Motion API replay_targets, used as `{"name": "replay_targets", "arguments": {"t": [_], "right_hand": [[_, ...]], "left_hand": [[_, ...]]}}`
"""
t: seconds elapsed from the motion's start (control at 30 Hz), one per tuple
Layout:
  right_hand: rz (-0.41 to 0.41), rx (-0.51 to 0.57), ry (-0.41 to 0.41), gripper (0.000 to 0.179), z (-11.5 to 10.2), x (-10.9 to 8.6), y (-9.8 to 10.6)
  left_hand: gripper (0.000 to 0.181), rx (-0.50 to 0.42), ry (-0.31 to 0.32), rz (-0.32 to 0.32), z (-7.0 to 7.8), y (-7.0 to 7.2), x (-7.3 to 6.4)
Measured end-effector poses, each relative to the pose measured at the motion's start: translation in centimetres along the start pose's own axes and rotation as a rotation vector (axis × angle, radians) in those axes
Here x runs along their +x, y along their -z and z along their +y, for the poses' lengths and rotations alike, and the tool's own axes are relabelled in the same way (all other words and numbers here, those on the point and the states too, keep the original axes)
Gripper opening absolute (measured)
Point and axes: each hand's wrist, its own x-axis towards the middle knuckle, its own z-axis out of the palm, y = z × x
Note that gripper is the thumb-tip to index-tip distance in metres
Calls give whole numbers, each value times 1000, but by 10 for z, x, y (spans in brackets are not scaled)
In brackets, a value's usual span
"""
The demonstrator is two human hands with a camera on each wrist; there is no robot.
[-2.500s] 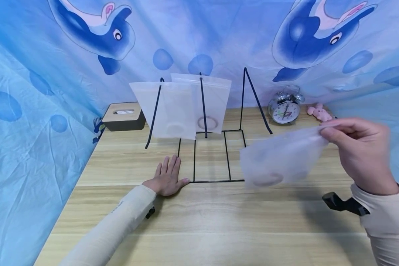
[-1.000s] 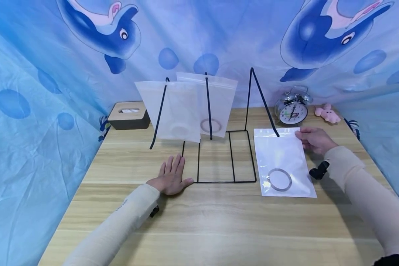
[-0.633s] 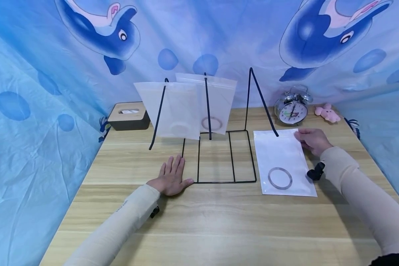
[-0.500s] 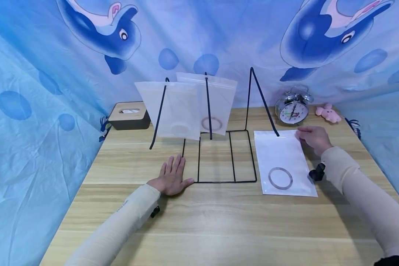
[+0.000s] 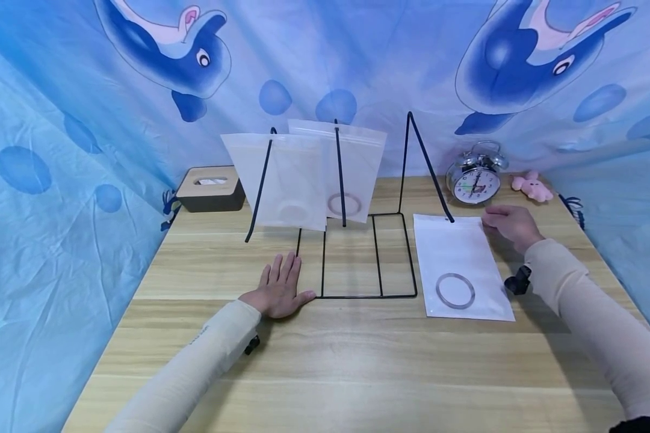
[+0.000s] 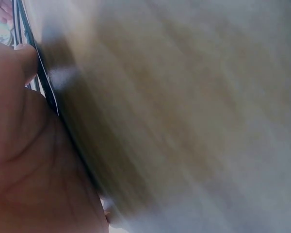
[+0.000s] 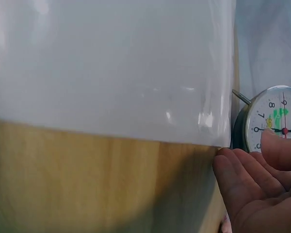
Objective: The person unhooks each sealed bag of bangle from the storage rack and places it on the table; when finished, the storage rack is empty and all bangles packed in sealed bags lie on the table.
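A white zip bag [image 5: 449, 249] with a grey ring [image 5: 438, 290] showing through it is at the right arm of the black wire rack [image 5: 365, 297]; the arm's tip overlaps its top edge. My right hand [image 5: 513, 225] is beside the bag's top right corner. In the right wrist view, its fingertips [image 7: 223, 162] are right at the corner of the bag [image 7: 111, 73], with the thumb apart from them. My left hand [image 5: 278, 291] lies spread flat on the table, thumb at the rack's front left corner. Two similar bags, a left one [image 5: 289, 180] and a middle one [image 5: 360, 165], hang on the other arms.
A tissue box [image 5: 208, 191] stands at the back left of the wooden table [image 5: 330, 373]. Behind the right hand are a twin-bell alarm clock [image 5: 476, 180] and a pink plush toy [image 5: 532, 186]. A blue dolphin-print curtain [image 5: 401, 54] closes the back and sides.
The right hand brought the bag from the front right to the rack's right arm. Just now its fingers came off the bag's corner, which dropped slightly. The left hand stayed in place.
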Motion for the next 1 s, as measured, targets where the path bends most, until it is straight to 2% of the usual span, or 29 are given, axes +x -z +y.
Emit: {"name": "replay_targets", "arguments": {"t": [0.17, 0.33, 0.47, 0.57, 0.8, 1.0], "right_hand": [[-13, 23, -15, 54, 0, 0, -5], [5, 26, 33, 51, -1, 0, -5], [16, 32, 33, 53, -8, 0, -4], [38, 74, 29, 56, -17, 0, -6], [130, 180, 138, 54, -44, -9, -20], [69, 248, 276, 53, -78, -24, -38]], "left_hand": [[93, -15, 4, -5, 1, -1, -1], [94, -15, 4, 2, 1, -1, -1], [93, -11, 6, 2, 2, 1, 0], [93, -4, 10, -1, 2, 1, 0], [93, -1, 16, -10, 3, 2, -1], [93, -4, 5, 3, 2, 1, -2]]}}
